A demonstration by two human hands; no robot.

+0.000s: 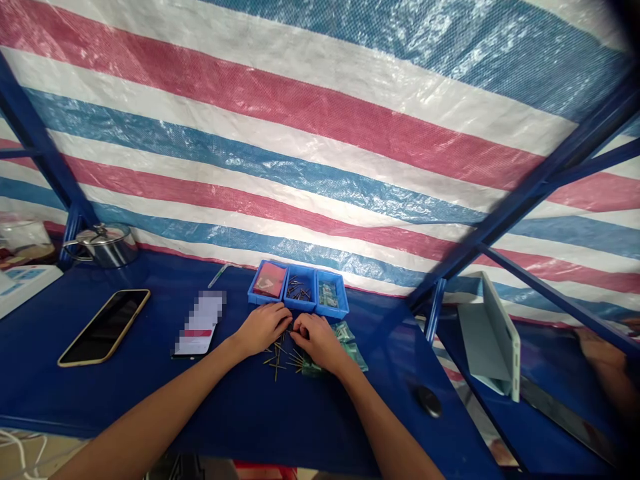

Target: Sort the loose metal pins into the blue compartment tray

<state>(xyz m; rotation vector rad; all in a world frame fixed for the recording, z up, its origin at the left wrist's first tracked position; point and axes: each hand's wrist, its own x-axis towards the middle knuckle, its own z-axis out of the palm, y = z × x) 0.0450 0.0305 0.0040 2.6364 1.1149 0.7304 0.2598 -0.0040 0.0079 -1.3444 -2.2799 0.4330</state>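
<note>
Head view is showing the bare left hand (265, 328) and the bare right hand (316, 337) resting almost together, fingers bending inward; whether either is pinching anything, I cannot tell, as the fingertips are too hidden; thin gold-and-dark metal rods (277, 365) are lying loosely scattered between and just below the hands, several crossing one another; small green-tinted plastic packets (355, 355) are lying on both sides of the right hand; just beyond the fingers, three blue rectangular plastic bins (300, 306) are standing side by side, the left one holding a flat red packet (270, 279), the middle one thin dark pieces (299, 291), the right one pale green packets (329, 293); farther left, a phone with a lit white screen (197, 337) and a dark-screened phone in a yellowish case (106, 327) are lying flat on the dark blue tabletop (240, 413).
</note>
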